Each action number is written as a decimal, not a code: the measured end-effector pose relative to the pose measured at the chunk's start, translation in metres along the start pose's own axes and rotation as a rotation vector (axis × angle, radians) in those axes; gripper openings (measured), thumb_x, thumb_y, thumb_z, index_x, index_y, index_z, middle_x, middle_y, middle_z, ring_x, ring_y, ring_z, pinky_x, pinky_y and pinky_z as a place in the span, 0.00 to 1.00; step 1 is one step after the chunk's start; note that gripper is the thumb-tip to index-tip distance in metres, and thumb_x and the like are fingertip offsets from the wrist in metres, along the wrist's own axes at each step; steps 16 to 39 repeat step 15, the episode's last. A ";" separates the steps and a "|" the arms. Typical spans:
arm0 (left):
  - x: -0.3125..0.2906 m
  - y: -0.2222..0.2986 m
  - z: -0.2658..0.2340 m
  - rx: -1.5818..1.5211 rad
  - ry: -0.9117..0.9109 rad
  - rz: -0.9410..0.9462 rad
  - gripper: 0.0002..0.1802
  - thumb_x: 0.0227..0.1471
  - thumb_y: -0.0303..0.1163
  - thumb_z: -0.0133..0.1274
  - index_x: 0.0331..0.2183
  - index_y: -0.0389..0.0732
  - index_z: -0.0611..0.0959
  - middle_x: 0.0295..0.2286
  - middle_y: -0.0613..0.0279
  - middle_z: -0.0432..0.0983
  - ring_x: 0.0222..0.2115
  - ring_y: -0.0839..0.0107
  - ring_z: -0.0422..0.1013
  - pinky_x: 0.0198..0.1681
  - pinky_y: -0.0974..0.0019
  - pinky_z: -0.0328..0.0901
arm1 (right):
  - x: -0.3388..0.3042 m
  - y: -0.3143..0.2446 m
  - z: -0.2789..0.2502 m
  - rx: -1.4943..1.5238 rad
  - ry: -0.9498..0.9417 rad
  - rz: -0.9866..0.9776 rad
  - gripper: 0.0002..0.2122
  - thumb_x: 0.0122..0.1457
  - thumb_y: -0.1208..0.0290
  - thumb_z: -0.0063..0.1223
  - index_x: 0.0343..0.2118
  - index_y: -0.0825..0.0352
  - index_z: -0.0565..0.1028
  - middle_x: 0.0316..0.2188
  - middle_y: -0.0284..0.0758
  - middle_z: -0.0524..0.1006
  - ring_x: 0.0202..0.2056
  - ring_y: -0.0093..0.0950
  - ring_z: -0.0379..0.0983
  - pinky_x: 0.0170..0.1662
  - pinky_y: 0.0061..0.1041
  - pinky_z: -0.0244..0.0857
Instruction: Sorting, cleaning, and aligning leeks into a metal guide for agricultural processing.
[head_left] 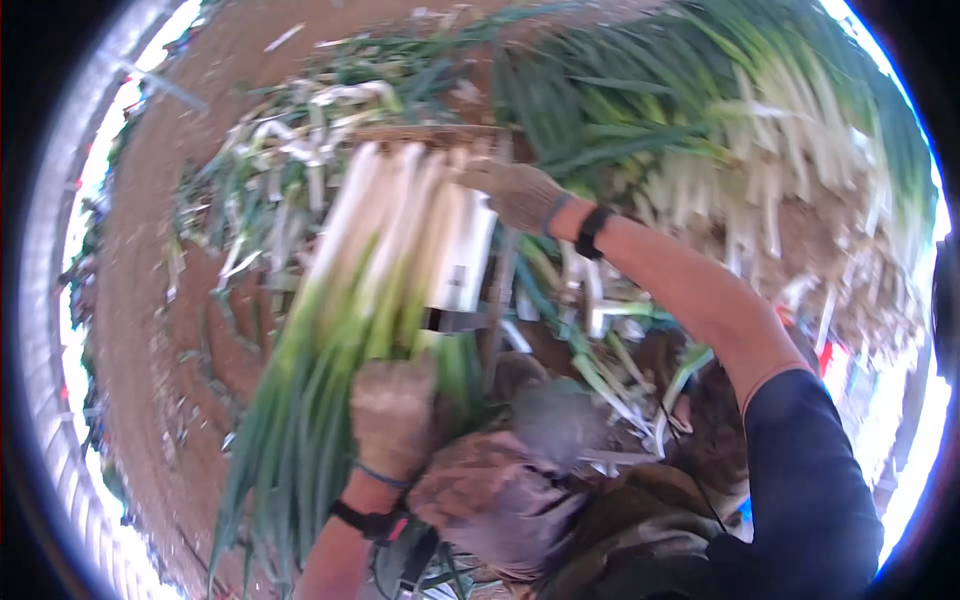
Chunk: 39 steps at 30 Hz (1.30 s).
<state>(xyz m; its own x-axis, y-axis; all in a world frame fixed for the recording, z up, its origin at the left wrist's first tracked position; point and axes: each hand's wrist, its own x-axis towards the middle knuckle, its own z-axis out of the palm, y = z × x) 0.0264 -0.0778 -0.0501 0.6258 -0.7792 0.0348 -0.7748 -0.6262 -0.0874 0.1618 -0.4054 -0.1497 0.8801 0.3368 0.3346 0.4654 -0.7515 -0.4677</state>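
A row of long leeks (pixel 378 255) lies before me, white ends away from me and green leaves fanning toward me. My right hand (pixel 515 193), in a tan glove, has its fingers closed on a leek at the white end, on the right side of the row. Lower down, my gloved left hand (pixel 395 415) is closed over the green leaves; its fingertips are blurred and partly hidden. A dark strap-like strip (pixel 452 320) crosses the right side of the row between my hands.
A large heap of leeks with roots (pixel 770 190) fills the upper right. Loose trimmings (pixel 285 150) are scattered at the upper left on brown ground (pixel 150 300). Close to me lies a crumpled pinkish cloth (pixel 500 490). A thin upright bar (pixel 503 270) runs along the row's right side.
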 end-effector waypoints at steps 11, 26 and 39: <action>-0.025 -0.012 0.032 0.075 0.069 -0.073 0.38 0.39 0.44 0.63 0.54 0.40 0.79 0.38 0.52 0.74 0.44 0.48 0.70 0.52 0.46 0.65 | -0.353 0.053 -0.083 -0.426 -0.992 0.613 0.08 0.55 0.71 0.55 0.36 0.64 0.83 0.36 0.42 0.84 0.42 0.39 0.82 0.44 0.41 0.76; -0.026 -0.007 0.030 0.084 0.044 -0.094 0.41 0.37 0.44 0.65 0.55 0.40 0.78 0.37 0.52 0.74 0.44 0.48 0.69 0.52 0.47 0.66 | -0.445 -0.015 -0.017 -0.442 -0.881 0.251 0.07 0.56 0.71 0.56 0.36 0.58 0.81 0.38 0.36 0.82 0.40 0.35 0.82 0.44 0.41 0.74; -0.026 -0.007 0.030 0.084 0.044 -0.094 0.41 0.37 0.44 0.65 0.55 0.40 0.78 0.37 0.52 0.74 0.44 0.48 0.69 0.52 0.47 0.66 | -0.445 -0.015 -0.017 -0.442 -0.881 0.251 0.07 0.56 0.71 0.56 0.36 0.58 0.81 0.38 0.36 0.82 0.40 0.35 0.82 0.44 0.41 0.74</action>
